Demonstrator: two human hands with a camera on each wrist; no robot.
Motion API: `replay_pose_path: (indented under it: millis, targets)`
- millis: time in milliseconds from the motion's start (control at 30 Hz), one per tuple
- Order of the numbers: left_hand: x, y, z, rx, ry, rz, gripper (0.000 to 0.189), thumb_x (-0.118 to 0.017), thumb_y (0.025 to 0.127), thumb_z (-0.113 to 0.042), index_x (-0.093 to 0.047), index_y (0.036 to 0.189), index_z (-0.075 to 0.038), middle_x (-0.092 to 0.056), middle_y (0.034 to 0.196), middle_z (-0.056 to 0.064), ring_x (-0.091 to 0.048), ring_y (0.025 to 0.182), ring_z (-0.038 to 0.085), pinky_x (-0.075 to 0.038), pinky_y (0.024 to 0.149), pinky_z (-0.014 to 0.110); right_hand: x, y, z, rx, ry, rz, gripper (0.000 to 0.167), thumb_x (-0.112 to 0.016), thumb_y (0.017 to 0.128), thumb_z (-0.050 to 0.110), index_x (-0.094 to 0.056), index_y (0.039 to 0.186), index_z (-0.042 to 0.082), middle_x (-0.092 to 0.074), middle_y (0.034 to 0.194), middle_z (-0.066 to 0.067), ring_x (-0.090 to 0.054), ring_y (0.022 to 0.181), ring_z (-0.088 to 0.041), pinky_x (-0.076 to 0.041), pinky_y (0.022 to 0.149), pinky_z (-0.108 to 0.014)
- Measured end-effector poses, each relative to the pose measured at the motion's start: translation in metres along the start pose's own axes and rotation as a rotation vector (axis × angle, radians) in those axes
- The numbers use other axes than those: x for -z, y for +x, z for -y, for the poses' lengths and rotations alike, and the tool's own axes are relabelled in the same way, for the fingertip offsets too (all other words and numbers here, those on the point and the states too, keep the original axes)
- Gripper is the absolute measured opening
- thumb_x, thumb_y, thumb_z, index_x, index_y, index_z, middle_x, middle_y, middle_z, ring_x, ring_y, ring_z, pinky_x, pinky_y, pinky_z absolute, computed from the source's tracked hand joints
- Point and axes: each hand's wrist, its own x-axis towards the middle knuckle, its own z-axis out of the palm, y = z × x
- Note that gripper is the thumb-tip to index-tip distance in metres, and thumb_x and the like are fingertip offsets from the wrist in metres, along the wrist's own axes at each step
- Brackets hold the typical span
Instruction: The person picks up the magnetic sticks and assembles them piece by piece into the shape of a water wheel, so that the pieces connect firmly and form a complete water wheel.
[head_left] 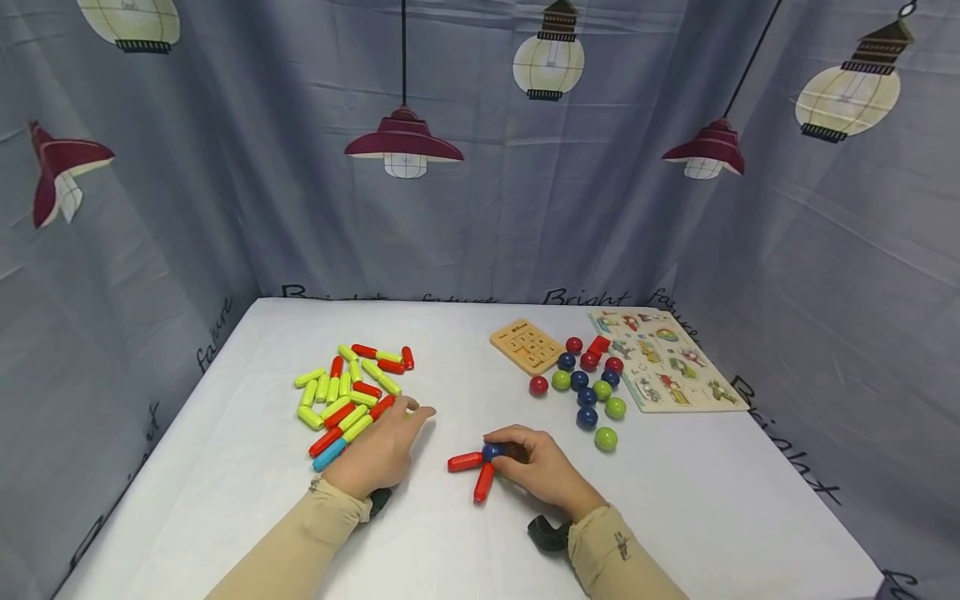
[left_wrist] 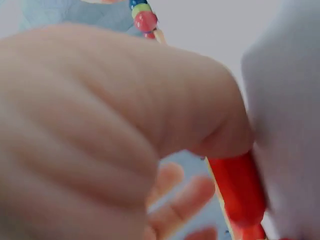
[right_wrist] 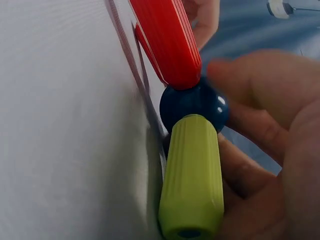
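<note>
My right hand (head_left: 543, 467) pinches a blue ball (head_left: 491, 452) low over the white table. Two red rods, one pointing left (head_left: 465, 462) and one toward me (head_left: 483, 483), join this ball. A yellow-green rod (right_wrist: 192, 175) also sticks out of it in the right wrist view; the hand hides that rod from the head view. My left hand (head_left: 382, 446) is at the right edge of a rod pile, with thumb and forefinger spread apart. Close by its fingers lies a red rod (head_left: 382, 407). In the left wrist view, a red rod (left_wrist: 240, 190) shows right below the bent digit.
Yellow-green and red rods (head_left: 345, 387), plus a blue rod (head_left: 330, 454), lie at left. Red, blue and green balls (head_left: 587, 397) are grouped at right. Behind them are a small wooden board (head_left: 525, 346) and a picture board (head_left: 667, 367). Printed curtains surround the table.
</note>
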Motion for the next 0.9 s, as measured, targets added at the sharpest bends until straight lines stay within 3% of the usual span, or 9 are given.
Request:
replay_pose_path:
  millis: [67,167,267,367,500,633,767,900]
  targets:
    - [0.001,0.0,0.001,-0.012,0.063,-0.055,0.054,-0.076,0.085,-0.001,-0.062,0.136,-0.012,-0.056,0.134,0.016,-0.059,0.116,0.03,-0.057,0.093,0.044,0.0,0.0,0.0,0.015,-0.01,-0.008,0.033,-0.077,0.094,0.026,-0.073,0.126,0.022,-0.07,0.124,0.006,-0.062,0.102,-0.017,-0.052,0.086,-0.024]
    - [0.002,0.0,0.002,0.024,0.13,-0.126,0.043,-0.08,0.079,-0.004,-0.064,0.118,-0.007,-0.059,0.116,0.016,-0.057,0.099,0.03,-0.054,0.081,0.04,-0.001,0.001,0.001,0.035,-0.052,-0.046,0.037,-0.079,0.092,0.032,-0.073,0.127,0.022,-0.069,0.118,0.007,-0.061,0.097,-0.016,-0.052,0.081,-0.024]
    - [0.004,-0.002,0.003,0.086,0.081,-0.126,0.035,-0.079,0.076,-0.002,-0.059,0.104,-0.007,-0.053,0.099,0.013,-0.048,0.083,0.026,-0.047,0.069,0.035,-0.001,0.0,0.002,0.035,-0.1,-0.089,0.038,-0.08,0.091,0.036,-0.073,0.125,0.021,-0.069,0.112,0.008,-0.059,0.093,-0.016,-0.051,0.077,-0.024]
    - [0.005,-0.001,0.003,0.098,0.03,-0.113,0.026,-0.076,0.082,0.001,-0.057,0.099,-0.005,-0.049,0.094,0.012,-0.045,0.077,0.025,-0.046,0.067,0.033,-0.002,-0.001,0.002,0.009,-0.127,-0.111,0.035,-0.08,0.09,0.035,-0.073,0.122,0.021,-0.069,0.109,0.01,-0.06,0.092,-0.014,-0.051,0.078,-0.023]
    - [0.004,-0.001,0.004,0.034,0.066,-0.128,0.015,-0.071,0.09,0.004,-0.065,0.103,-0.002,-0.056,0.096,0.014,-0.055,0.08,0.025,-0.055,0.074,0.035,-0.002,-0.001,0.003,-0.014,-0.124,-0.113,0.03,-0.079,0.092,0.032,-0.073,0.12,0.023,-0.069,0.109,0.01,-0.061,0.094,-0.014,-0.051,0.08,-0.023]
    - [0.004,-0.001,0.004,-0.055,0.11,-0.137,0.019,-0.076,0.09,0.002,-0.071,0.107,-0.005,-0.061,0.095,0.009,-0.06,0.085,0.021,-0.058,0.079,0.035,-0.002,-0.001,0.002,-0.015,-0.115,-0.103,0.029,-0.078,0.093,0.03,-0.073,0.12,0.021,-0.069,0.109,0.006,-0.059,0.091,-0.015,-0.051,0.077,-0.023]
    - [0.004,0.002,-0.001,-0.126,0.018,-0.097,0.023,-0.081,0.089,-0.011,-0.073,0.11,-0.016,-0.064,0.097,-0.002,-0.06,0.089,0.014,-0.058,0.082,0.031,-0.001,0.0,0.001,-0.024,-0.091,-0.076,0.029,-0.076,0.094,0.028,-0.073,0.122,0.021,-0.069,0.109,0.005,-0.06,0.089,-0.016,-0.052,0.075,-0.023]
    - [0.0,0.005,-0.007,-0.198,-0.106,-0.017,0.025,-0.079,0.091,-0.019,-0.072,0.115,-0.021,-0.065,0.105,-0.008,-0.062,0.096,0.009,-0.058,0.089,0.029,0.001,0.0,0.0,-0.009,-0.012,-0.014,0.03,-0.075,0.095,0.027,-0.072,0.125,0.021,-0.07,0.117,0.005,-0.065,0.099,-0.017,-0.054,0.084,-0.024]
